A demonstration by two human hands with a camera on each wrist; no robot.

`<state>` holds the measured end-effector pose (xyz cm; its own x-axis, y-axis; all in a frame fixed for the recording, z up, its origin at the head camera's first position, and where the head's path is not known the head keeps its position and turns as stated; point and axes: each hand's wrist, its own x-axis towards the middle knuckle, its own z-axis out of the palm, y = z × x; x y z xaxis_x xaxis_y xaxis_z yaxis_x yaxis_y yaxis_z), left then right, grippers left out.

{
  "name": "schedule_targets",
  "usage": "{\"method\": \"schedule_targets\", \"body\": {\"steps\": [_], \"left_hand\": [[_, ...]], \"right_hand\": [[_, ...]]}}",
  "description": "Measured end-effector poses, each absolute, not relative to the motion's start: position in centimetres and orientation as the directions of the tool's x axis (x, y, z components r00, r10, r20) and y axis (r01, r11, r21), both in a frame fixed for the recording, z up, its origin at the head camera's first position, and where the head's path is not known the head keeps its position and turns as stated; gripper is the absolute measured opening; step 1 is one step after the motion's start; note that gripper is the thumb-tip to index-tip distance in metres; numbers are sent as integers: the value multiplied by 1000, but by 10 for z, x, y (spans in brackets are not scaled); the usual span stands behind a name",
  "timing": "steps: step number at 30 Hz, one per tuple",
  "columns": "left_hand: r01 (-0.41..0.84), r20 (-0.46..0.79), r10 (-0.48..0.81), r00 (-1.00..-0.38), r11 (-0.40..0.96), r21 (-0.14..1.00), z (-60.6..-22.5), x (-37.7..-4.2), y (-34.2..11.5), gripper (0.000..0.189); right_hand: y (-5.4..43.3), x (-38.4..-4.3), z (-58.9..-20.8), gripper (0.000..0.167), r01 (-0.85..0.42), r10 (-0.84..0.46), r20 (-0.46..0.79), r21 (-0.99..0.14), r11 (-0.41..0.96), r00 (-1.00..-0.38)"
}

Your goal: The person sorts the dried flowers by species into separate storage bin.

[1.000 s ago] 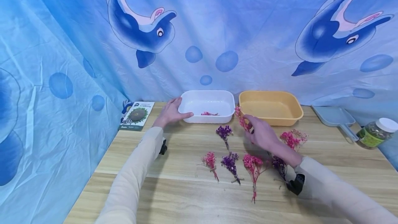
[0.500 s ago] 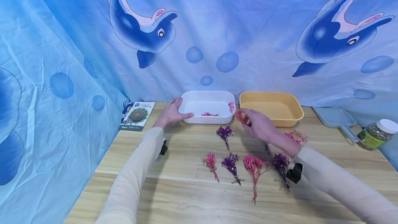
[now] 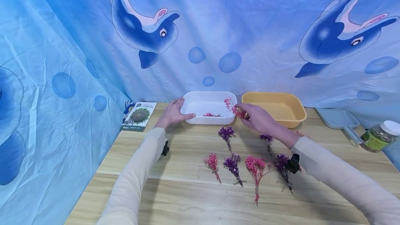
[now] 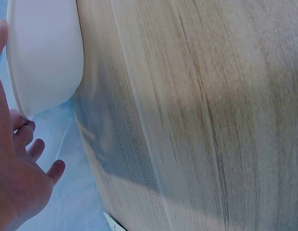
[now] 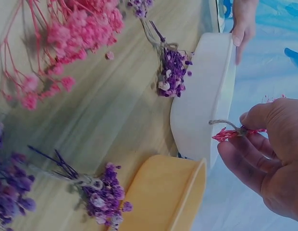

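Observation:
My left hand (image 3: 173, 114) grips the left end of a white plastic basin (image 3: 203, 121), thumb over the front rim; the left wrist view shows fingertips curled at the rim (image 4: 24, 113). Inside the basin lies a pink dried-flower bunch (image 3: 211, 115). Between thumb and fingers, my right hand (image 3: 257, 119) pinches another pink dried-flower bunch (image 3: 232, 107) by its stems, blossoms over the basin's right end. In the right wrist view, twine-tied stems (image 5: 228, 134) stick out of the grip. A yellow basin (image 3: 290, 123) stands just behind that hand, partly covered by it.
On the table lie purple bunches (image 3: 232, 165) and pink bunches (image 3: 255, 166), several in all; one pink bunch (image 3: 302, 134) is mostly hidden by the right forearm. A grey dustpan (image 3: 339, 118) and a lidded jar (image 3: 379, 136) stand right, a sunflower packet (image 3: 139, 115) left.
My right hand has moved left with the pink bunch, from in front of the yellow basin to the white basin's right end. The left hand stays on the rim.

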<state>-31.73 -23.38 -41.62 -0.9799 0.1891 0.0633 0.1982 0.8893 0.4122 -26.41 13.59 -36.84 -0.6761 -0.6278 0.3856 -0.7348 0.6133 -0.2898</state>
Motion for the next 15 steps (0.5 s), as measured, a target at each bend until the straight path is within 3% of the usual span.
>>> {"method": "schedule_targets", "body": {"steps": [15], "left_hand": [[202, 68, 191, -979, 892, 405, -417, -320, -234, 110]], "right_hand": [[121, -280, -359, 56, -737, -674, 301, -235, 633, -675]]}}
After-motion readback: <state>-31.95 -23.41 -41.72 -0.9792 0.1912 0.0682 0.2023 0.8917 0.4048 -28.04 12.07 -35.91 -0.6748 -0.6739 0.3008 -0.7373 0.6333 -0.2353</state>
